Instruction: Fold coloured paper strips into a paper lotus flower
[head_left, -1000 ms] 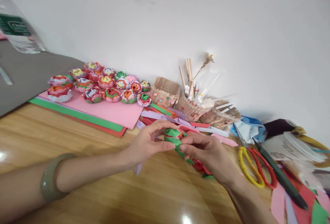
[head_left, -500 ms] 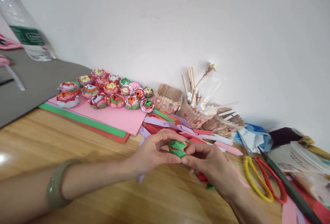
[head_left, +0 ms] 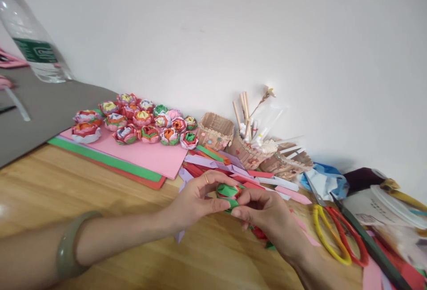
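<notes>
A small green and red folded paper flower (head_left: 228, 191) is held above the wooden table between both hands. My left hand (head_left: 200, 196), with a ring on one finger, pinches it from the left, thumb across its lower front. The fingers of my right hand (head_left: 262, 207) are closed at its right edge. Folded paper strips (head_left: 213, 162) in purple, red, white and orange lie just behind the hands. Below my right hand, a red paper piece (head_left: 258, 233) is partly hidden.
Many finished paper flowers (head_left: 143, 118) stand on pink sheets (head_left: 160, 159) at the left. Small decorated baskets (head_left: 215, 132) line the wall. Scissors with yellow and red handles (head_left: 347, 232) lie at the right. A plastic bottle (head_left: 40, 52) stands at the far left.
My left thumb has shifted across the lower front of the flower, and my right thumb has drawn slightly away from it. The view has moved slightly.
</notes>
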The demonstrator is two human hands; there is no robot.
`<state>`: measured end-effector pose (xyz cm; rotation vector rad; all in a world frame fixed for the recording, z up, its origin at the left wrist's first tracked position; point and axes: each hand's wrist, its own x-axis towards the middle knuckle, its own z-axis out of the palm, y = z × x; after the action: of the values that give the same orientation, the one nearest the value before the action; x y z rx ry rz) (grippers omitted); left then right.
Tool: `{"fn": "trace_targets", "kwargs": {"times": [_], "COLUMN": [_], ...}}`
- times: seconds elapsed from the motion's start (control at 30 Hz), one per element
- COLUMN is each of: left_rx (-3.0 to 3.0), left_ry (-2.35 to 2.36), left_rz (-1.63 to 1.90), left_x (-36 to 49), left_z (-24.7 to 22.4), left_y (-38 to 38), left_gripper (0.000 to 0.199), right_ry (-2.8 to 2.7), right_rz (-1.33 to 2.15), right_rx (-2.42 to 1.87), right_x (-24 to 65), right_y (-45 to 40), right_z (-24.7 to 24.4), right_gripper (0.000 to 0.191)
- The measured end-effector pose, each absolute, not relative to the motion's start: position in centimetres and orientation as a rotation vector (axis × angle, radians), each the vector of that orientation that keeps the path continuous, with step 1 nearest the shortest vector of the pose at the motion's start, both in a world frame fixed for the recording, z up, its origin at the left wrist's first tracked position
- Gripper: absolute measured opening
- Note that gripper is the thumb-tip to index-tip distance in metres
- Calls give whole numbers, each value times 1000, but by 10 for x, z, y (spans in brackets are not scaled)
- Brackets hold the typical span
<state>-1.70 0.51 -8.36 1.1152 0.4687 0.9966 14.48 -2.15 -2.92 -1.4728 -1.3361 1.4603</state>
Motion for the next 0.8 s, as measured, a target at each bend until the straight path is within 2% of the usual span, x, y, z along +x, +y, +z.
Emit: {"fn": "trace_targets", "kwargs": {"times": [0.13, 0.4, 0.8], "left_rx": [1133, 1077, 1156], "left_ry": [494, 543, 489], "left_rz": [995, 995, 1002], "left_x": [-17, -20, -20], "left_z": [-84, -74, -80], "left_y": [5, 3, 2], "left_gripper": [28, 24, 19], "right_ry": [-1329, -1432, -1499], "right_rz": [1389, 1406, 1211], "right_rx": [-1505, -1350, -1489], "right_x": [142, 146, 145], "right_y": [-24, -23, -27], "right_z": [-35, -23, -35], "right_gripper": [34, 22, 27]}}
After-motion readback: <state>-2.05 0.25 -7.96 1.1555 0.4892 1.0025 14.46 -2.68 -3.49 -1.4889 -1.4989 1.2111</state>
